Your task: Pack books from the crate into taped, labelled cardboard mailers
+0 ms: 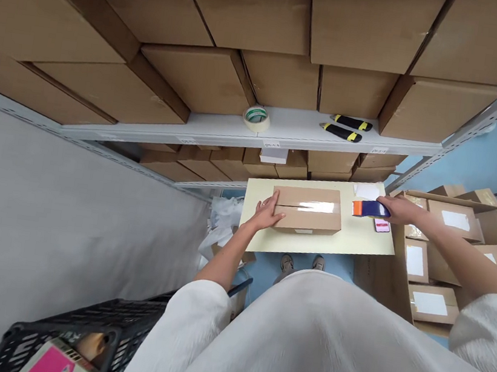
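Observation:
A closed cardboard box [306,219] lies on the pale yellow tabletop [277,245], with a strip of shiny clear tape along part of its top seam. My left hand [267,212] rests on the box's left end, thumb and fingers spread. My right hand [397,209] is wrapped round a blue and orange tape dispenser [371,209], held to the right of the box and apart from it. Partly under that hand and dispenser lies a phone [381,225] with a pink and white screen. A white paper [367,190] lies behind the dispenser.
Shelves packed with cardboard boxes [270,18] rise in front. On the shelf edge sit a tape roll [256,118] and two box cutters [342,131]. A large carton [375,282] of labelled parcels stands at right, a black crate [120,328] at lower left. Plastic wrap [223,219] hangs left.

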Demonstrator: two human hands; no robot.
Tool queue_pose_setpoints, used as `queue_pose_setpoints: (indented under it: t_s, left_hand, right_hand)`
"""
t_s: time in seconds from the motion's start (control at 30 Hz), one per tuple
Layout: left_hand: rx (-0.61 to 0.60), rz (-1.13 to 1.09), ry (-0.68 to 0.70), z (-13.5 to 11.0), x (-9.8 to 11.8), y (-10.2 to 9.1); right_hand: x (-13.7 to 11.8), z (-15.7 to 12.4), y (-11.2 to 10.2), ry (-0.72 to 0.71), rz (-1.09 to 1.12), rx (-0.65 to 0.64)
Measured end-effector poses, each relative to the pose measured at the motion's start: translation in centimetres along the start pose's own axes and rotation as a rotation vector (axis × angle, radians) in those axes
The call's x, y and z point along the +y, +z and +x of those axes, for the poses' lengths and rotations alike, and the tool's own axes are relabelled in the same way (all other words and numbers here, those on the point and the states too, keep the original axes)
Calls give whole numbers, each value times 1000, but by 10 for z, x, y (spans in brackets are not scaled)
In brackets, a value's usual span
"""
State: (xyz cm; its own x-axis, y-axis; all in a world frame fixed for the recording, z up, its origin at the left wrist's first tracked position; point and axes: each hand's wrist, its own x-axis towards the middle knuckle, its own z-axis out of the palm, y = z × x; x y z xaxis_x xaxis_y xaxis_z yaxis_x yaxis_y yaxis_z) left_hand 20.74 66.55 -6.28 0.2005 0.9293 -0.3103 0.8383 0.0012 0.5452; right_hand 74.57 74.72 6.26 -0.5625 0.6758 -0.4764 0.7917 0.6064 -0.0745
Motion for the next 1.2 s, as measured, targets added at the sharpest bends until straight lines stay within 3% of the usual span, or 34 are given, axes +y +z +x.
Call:
queue_pose_setpoints:
  t_s: [0.33,0.67,1.07,1.2]
  left_hand:
    - [-7,-28,-15,1,4,2]
    - [22,-101,49,4,-1,7]
    - [33,-149,42,5,1,8]
    - [30,-151,46,7,-1,8]
  right_hand:
    - [-16,39,14,124,-56,-127]
    - [-55,78,-4,141,-96,-113]
    - [-61,115,-29,156,-44,-173]
    - [-88,123,-23,164,-74,-213]
